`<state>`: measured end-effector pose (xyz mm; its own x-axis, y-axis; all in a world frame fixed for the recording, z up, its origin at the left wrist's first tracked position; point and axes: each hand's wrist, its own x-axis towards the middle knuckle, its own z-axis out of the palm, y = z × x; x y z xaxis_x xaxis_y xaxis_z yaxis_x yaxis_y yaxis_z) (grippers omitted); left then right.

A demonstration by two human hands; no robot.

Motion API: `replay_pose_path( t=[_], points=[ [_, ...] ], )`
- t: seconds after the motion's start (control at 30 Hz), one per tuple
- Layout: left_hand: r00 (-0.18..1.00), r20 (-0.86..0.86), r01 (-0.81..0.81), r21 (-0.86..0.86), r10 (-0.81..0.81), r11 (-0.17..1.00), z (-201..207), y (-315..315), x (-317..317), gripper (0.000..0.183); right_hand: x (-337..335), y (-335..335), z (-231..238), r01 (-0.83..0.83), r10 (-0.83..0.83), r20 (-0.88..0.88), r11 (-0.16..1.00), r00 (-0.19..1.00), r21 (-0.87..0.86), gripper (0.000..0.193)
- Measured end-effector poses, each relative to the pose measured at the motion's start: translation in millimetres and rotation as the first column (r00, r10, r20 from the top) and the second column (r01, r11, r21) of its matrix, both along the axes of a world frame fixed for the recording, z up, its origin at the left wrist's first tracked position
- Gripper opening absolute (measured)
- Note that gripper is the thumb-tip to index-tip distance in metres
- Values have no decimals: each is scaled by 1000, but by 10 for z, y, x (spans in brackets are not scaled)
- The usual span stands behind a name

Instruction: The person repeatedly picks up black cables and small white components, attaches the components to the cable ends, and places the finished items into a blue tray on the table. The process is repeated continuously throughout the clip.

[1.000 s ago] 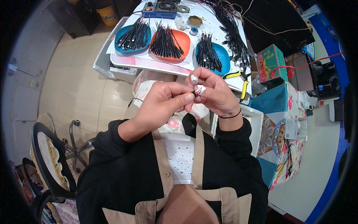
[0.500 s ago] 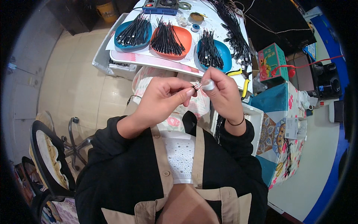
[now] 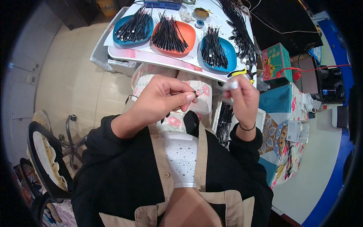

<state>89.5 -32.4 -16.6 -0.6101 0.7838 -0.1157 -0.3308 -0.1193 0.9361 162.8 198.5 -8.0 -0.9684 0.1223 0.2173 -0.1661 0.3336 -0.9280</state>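
My left hand pinches the end of a thin black cable between thumb and forefinger, above my lap. Fine bare wires fan out from that end toward the right. To its right, apart from the cable, my right hand has its fingers curled. White tape covers its thumb, and motion smears the fingertips, so whether they hold anything is hidden. Just beyond that hand, yellow-and-black pliers lie at the table's edge, partly covered by it.
On the white table, a left blue dish, an orange dish and a right blue dish hold black cables. More cables lie at right, beside a small spool. A white box of cables stands below.
My right hand has moved away from the wire ends, to the right and slightly nearer me. My left hand still pinches the cable in about the same place. The view has shifted slightly.
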Motion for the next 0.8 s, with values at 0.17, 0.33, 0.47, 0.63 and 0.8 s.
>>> replay_pose_path(
  t=[0.17,0.33,0.47,0.63,0.8],
  points=[
    [998,16,52,13,-52,999,31,34,-16,14,-50,-50,179,-38,272,-318,810,908,585,27],
    [996,-3,84,1,-84,996,77,34,-28,15,-155,-80,262,-101,457,-376,732,806,674,29],
    [996,-2,95,28,-95,995,95,39,-23,15,-165,-110,242,-116,463,-378,741,802,661,25],
    [974,-217,53,-38,-60,998,92,47,10,14,-157,-143,248,-133,450,-363,757,816,640,24],
    [355,-931,-181,20,85,983,26,75,72,20,-45,-139,167,-185,369,-253,820,894,542,14]
  ],
)
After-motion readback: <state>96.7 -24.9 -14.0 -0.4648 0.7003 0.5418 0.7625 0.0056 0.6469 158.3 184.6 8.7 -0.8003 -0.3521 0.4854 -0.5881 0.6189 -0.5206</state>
